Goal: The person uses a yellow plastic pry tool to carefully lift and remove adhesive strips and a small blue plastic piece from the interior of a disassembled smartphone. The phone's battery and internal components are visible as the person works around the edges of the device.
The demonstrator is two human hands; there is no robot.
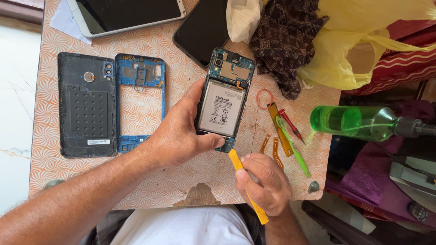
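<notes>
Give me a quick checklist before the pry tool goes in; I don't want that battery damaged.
1. Left hand steadies the opened phone: ok.
2. Right hand grips the yellow pry tool: ok.
3. Tool tip at the phone's lower edge, off the battery: ok.
4. Back cover and blue frame set aside: ok.
5. Battery connector unplugged: cannot tell.
6. Green bottle lying near the table edge: not ok.

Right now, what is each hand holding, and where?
Left hand grips the opened phone by its lower left edge; right hand holds the yellow pry tool around its middle.
</notes>
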